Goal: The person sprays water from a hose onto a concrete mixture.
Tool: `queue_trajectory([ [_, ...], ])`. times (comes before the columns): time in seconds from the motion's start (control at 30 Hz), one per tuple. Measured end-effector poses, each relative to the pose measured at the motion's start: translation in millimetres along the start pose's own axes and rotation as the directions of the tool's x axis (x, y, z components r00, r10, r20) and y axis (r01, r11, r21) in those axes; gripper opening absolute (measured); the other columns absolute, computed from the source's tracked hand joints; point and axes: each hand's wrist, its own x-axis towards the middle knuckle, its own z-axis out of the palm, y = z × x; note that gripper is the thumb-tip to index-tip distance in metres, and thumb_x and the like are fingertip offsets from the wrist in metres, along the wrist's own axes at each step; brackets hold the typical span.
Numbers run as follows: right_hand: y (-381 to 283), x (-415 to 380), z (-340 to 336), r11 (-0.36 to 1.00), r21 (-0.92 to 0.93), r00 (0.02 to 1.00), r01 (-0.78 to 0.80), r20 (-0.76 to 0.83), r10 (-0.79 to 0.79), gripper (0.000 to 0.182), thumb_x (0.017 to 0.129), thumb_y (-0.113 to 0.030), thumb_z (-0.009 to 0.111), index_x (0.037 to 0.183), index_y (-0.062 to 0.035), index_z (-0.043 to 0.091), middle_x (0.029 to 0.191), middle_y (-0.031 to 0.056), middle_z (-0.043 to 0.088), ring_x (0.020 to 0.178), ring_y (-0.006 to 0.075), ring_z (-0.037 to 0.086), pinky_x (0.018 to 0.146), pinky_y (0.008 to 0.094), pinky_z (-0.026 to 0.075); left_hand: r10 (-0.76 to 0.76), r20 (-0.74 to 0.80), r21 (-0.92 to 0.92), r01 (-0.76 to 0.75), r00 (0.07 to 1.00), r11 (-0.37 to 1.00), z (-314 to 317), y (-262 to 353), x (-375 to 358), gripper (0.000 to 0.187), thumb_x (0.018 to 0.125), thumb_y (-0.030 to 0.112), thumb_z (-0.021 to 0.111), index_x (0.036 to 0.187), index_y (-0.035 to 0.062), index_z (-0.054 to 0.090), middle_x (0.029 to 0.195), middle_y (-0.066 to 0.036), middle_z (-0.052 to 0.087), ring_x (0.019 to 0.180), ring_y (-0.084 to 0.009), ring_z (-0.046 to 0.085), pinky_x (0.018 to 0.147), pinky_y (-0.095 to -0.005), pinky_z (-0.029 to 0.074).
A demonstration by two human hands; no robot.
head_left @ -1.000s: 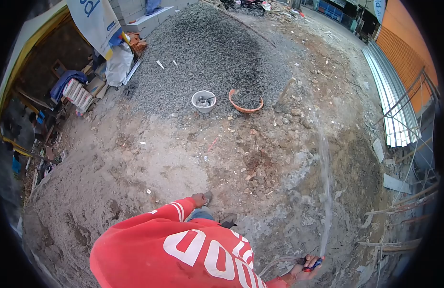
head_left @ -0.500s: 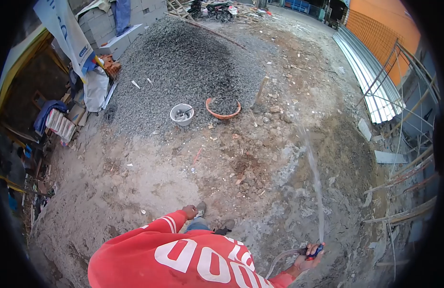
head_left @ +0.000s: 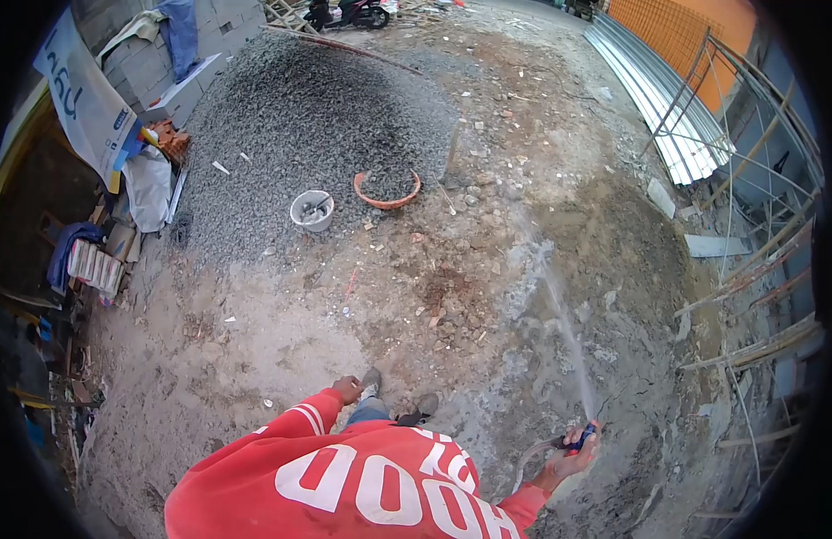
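My right hand (head_left: 570,456), at the lower right, grips a blue-and-red hose nozzle (head_left: 581,437). A stream of water (head_left: 570,346) leaves the nozzle and arcs forward onto the wet grey ground. From the nozzle a clear hose (head_left: 529,456) curves back beside my red sleeve. My left hand (head_left: 349,388) hangs low by my leg, just beside my shoe (head_left: 371,378). Its fingers look curled in, and I see nothing in them.
A large gravel pile (head_left: 290,117) rises ahead. At its foot stand a white bucket (head_left: 312,212) and an orange basin (head_left: 387,199) with gravel. Corrugated metal sheets (head_left: 659,108) and bamboo poles (head_left: 757,346) line the right. Stacked sacks (head_left: 94,266) lie left; a motorbike (head_left: 349,13) stands far back.
The view has shifted, so the bucket, basin and pile sit further left and higher. My right hand has moved slightly left and up with the nozzle, and the water stream now slants more leftward.
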Motion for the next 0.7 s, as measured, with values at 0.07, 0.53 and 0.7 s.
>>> queue_trajectory([
  [0.07, 0.6, -0.4, 2.1, 1.0, 0.008, 1.0, 0.015, -0.023, -0.015, 0.034, 0.088, -0.03, 0.049, 0.103, 0.0006, 0.05, 0.059, 0.0005, 0.038, 0.054, 0.0103, 0.036, 0.056, 0.024, 0.034, -0.001, 0.016, -0.016, 0.002, 1.0, 1.0, -0.4, 3.7, -2.1, 0.027, 0.08, 0.026, 0.058, 0.096, 0.0034, 0.059, 0.078, -0.012, 0.067, 0.064, -0.0193, 0.066, 0.061, -0.0311, 0.052],
  [0.53, 8.0, -4.5, 11.3, 0.999, -0.028, 1.0, -0.03, 0.006, 0.03, 0.03, 0.088, -0.025, 0.05, 0.103, 0.001, 0.052, 0.06, 0.0007, 0.04, 0.054, 0.0106, 0.039, 0.054, 0.0237, 0.035, -0.023, 0.0, -0.082, 0.023, 1.0, 0.996, -1.5, 11.8, -15.9, 0.024, 0.081, 0.023, 0.058, 0.093, 0.0025, 0.059, 0.077, -0.011, 0.067, 0.063, -0.0191, 0.066, 0.062, -0.0308, 0.053],
  [0.7, 15.7, -9.3, 20.0, 0.999, -0.03, 0.999, -0.036, 0.005, 0.036, 0.029, 0.088, -0.024, 0.05, 0.101, 0.0013, 0.051, 0.057, 0.0006, 0.039, 0.051, 0.0107, 0.038, 0.053, 0.024, 0.037, -0.024, 0.011, -0.109, 0.025, 1.0, 0.994, 1.8, 6.0, -14.2, 0.025, 0.08, 0.024, 0.057, 0.094, 0.0028, 0.059, 0.077, -0.012, 0.066, 0.063, -0.019, 0.066, 0.061, -0.0312, 0.053],
])
